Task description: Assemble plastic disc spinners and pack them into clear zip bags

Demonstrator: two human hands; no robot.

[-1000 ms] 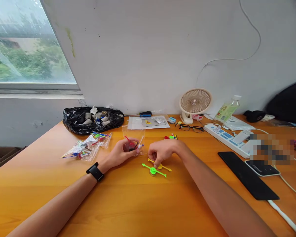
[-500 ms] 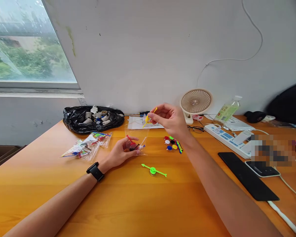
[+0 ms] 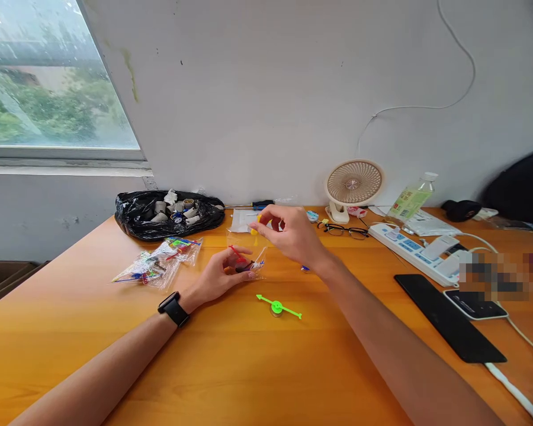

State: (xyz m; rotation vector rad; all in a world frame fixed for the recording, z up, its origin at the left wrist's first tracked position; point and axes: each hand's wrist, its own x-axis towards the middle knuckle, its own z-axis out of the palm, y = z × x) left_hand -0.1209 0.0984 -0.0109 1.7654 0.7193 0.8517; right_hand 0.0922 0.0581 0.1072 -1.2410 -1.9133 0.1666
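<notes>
My left hand [image 3: 217, 275] rests on the table, its fingers closed on a small clear plastic bag [image 3: 260, 255]. Red, white and blue plastic pieces show inside the bag. Just above the bag, my right hand [image 3: 288, 234] pinches a yellow plastic spinner arrow [image 3: 254, 231], partly hidden by the fingers. Nearer to me on the table lies a bright green spinner arrow [image 3: 277, 307] on a clear round base. A blue disc [image 3: 305, 269] peeks out below my right wrist, which hides the other pieces there.
Left of my hands lie filled clear bags [image 3: 157, 263]. Behind them sits a black plastic bag [image 3: 128, 219] with grey pieces. A fan [image 3: 354, 184], eyeglasses [image 3: 346, 231], a bottle [image 3: 411, 198], a power strip [image 3: 408, 245] and a black flat slab [image 3: 448, 319] stand or lie to the right.
My right hand has moved left and slightly down with the yellow spinner arrow, over the bag's opening. Its wrist now covers most of the coloured discs. My left hand stays in place.
</notes>
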